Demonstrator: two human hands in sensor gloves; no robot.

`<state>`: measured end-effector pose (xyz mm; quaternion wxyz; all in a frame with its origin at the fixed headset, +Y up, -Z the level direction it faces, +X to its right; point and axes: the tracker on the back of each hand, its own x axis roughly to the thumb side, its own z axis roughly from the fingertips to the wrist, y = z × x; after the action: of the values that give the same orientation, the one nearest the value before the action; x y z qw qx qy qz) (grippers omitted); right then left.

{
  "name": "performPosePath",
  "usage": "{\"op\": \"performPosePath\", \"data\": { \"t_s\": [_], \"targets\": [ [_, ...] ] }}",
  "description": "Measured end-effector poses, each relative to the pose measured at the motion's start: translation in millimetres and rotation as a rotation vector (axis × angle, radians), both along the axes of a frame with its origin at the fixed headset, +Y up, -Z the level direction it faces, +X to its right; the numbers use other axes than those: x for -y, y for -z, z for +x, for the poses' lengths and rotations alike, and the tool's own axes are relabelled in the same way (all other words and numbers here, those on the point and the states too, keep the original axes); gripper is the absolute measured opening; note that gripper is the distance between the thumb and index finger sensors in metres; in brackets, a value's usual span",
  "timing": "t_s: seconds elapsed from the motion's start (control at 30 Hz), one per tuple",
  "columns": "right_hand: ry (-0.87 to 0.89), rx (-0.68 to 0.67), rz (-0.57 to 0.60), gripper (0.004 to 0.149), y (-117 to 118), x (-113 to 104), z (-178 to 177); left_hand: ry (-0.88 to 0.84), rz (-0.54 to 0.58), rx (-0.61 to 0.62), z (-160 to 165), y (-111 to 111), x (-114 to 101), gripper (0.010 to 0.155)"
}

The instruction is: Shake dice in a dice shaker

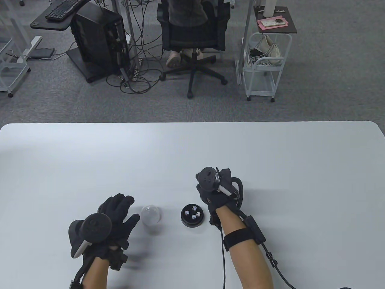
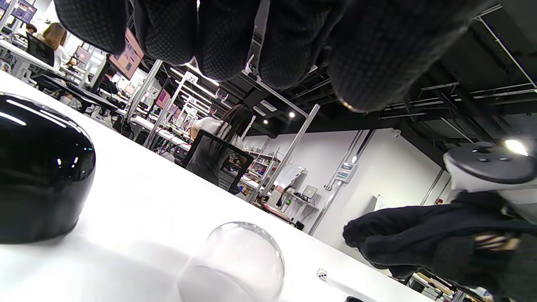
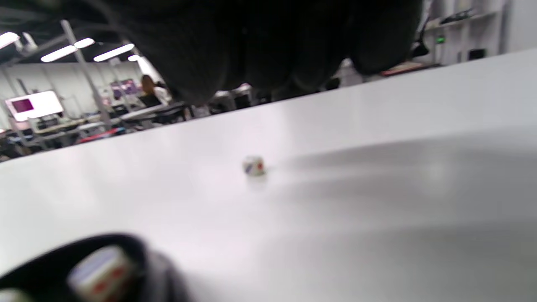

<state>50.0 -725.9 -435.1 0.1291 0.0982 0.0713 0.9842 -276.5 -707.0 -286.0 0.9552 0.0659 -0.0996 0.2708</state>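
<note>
Nearest the table's [image 1: 270, 144] front edge: left hand [image 1: 115, 216] lying flat beside the clear dome [image 1: 151, 215], fingers spread and relaxed, gripping nothing, thumb tip near the dome but not touching. Dome resting apart from its black base [image 1: 192, 215]; dome to the left, base just beside it to the right. Four dice [image 1: 192, 211] sitting in the open base. Right hand [image 1: 215, 192] just beyond and right of the base, fingers curled under the tracker; whether anything is pinched there cannot be told, the right wrist view being blurred and dark at the fingers. One stray die [image 3: 254, 165] lying loose on the table farther out, seen in both wrist views, possibly hidden behind the right hand from above.

Assessment: dome likely thin, rigid plastic, light and smooth, prone to slipping or skidding if nudged; best taken around its lower rim, not the rounded crown. Base glossy, low, probably heavier; to be steadied at its side wall. Dice small, hard, apt to roll. Shaker not yet assembled.
</note>
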Motion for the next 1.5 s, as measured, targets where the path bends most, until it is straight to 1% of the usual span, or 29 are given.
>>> {"op": "performPosePath", "data": {
  "t_s": [0.1,0.27,0.37,0.43,0.53,0.67,0.83,0.97,1.03,1.07,1.2,1.3,1.37,1.5],
  "targets": [
    [-0.065,0.033,-0.042,0.049,13,9,-5,-0.006,0.0,-0.001,-1,0,-1,0.064],
    [-0.145,0.032,-0.113,0.051,23,27,-17,-0.014,-0.001,0.0,-2,0,-1,0.064],
    [-0.178,0.044,-0.153,0.052,26,34,-21,-0.014,-0.004,0.003,-2,0,-1,0.065],
    [-0.214,0.045,-0.158,0.051,28,38,-22,-0.014,-0.007,0.005,-2,0,-1,0.065],
    [-0.205,0.053,-0.15,0.047,28,38,-21,-0.012,-0.011,0.007,-2,0,-1,0.064],
    [-0.246,0.039,-0.134,0.04,25,38,-20,-0.01,-0.014,0.008,-2,0,-1,0.065],
    [-0.245,-0.009,-0.158,0.04,15,34,-11,-0.008,-0.017,0.012,-1,0,-1,0.064],
    [-0.153,-0.035,-0.131,0.042,-1,23,1,-0.005,-0.02,0.018,0,1,0,0.064],
    [-0.102,-0.077,-0.104,0.042,-16,14,7,-0.001,-0.021,0.022,1,1,0,0.064],
    [-0.093,-0.086,-0.1,0.042,-19,12,7,0.0,-0.021,0.023,2,1,0,0.064],
    [-0.056,-0.175,-0.06,0.042,-47,3,4,0.017,-0.029,0.033,6,2,2,0.064],
    [-0.056,-0.232,-0.058,0.042,-63,3,-5,0.029,-0.038,0.04,10,3,4,0.064],
    [-0.078,-0.257,-0.045,0.042,-69,6,-13,0.036,-0.045,0.049,12,4,5,0.064],
    [-0.104,-0.273,-0.04,0.042,-73,12,-23,0.044,-0.056,0.051,13,4,7,0.064]
  ]
}}
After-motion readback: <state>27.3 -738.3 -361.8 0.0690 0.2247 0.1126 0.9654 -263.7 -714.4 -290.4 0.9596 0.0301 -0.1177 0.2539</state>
